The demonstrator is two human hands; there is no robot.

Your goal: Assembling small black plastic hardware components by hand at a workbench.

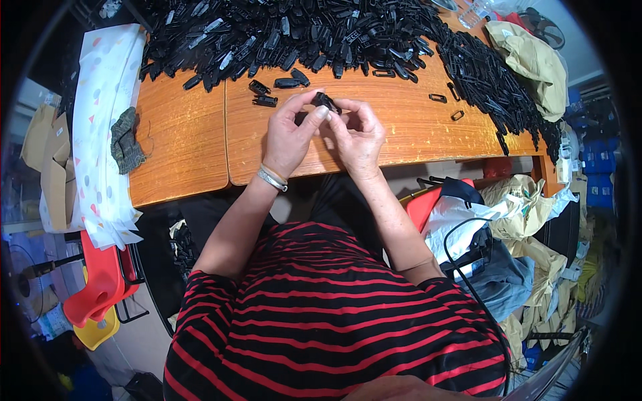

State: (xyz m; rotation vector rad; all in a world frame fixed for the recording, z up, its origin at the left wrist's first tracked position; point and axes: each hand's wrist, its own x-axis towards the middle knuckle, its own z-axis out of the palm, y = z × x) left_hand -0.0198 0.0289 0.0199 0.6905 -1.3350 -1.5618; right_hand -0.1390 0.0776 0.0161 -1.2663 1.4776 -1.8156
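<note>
The person wears a short-sleeved top (321, 314) in black with thin red horizontal stripes, its sleeves ending above the elbows. A band of silver bangles (272, 178) circles the left wrist. Both forearms and both hands are bare, without gloves or rings visible
</note>
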